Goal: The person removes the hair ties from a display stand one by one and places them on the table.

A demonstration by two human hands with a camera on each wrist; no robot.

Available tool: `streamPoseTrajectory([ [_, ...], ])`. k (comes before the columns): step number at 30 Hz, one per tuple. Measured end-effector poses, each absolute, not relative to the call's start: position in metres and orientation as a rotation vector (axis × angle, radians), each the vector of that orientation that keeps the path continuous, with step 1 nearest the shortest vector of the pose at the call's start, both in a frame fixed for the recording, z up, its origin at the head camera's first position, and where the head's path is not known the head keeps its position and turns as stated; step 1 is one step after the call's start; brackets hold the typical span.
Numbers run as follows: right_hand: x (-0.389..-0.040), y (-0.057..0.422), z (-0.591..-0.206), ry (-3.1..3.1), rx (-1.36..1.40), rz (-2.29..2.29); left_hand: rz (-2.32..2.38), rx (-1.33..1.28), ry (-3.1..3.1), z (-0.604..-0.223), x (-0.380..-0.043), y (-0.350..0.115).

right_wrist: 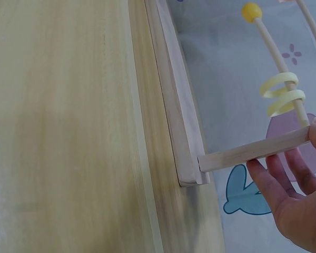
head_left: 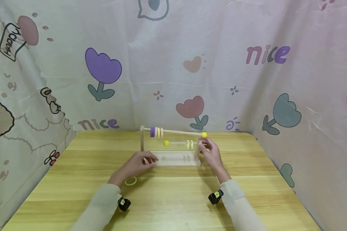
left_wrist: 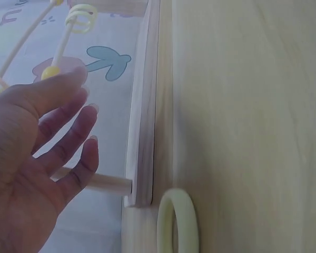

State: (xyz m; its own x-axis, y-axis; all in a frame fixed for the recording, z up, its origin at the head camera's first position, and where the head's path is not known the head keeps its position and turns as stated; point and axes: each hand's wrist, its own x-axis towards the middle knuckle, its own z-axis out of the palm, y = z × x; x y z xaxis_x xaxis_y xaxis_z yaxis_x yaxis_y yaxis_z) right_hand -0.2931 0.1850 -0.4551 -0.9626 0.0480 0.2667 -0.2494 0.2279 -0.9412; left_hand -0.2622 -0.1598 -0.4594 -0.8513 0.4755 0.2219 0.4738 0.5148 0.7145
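A wooden stand has a flat base [head_left: 177, 163], a tall post [head_left: 142, 141] at the left and a short post [right_wrist: 253, 151] at the right. My right hand [head_left: 212, 154] holds the short post near its top, with the thumb and fingers on different sides of it. From that post a rod [head_left: 177, 143] points left, carrying two pale yellow rings [right_wrist: 286, 101] and a yellow ball end [right_wrist: 251, 11]. Purple, pink and yellow rings [head_left: 152, 132] hang on the upper rod [head_left: 182, 132]. My left hand [head_left: 138, 163] hovers by the base's left part, fingers loosely bent and holding nothing.
A loose pale yellow ring [left_wrist: 187, 224] lies on the wooden table [head_left: 167, 199] near the left wrist. A yellow ball [head_left: 204, 135] caps the upper rod just above the right hand. A patterned cloth [head_left: 162, 64] hangs behind the table and along its sides.
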Motion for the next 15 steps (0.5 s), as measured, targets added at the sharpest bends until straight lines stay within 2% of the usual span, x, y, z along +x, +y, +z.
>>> streamPoseTrajectory([
  [15,-0.294,0.185,-0.456,-2.277,0.182,1.787,1.348,0.948,2.676,-0.456,-0.27,-0.128],
])
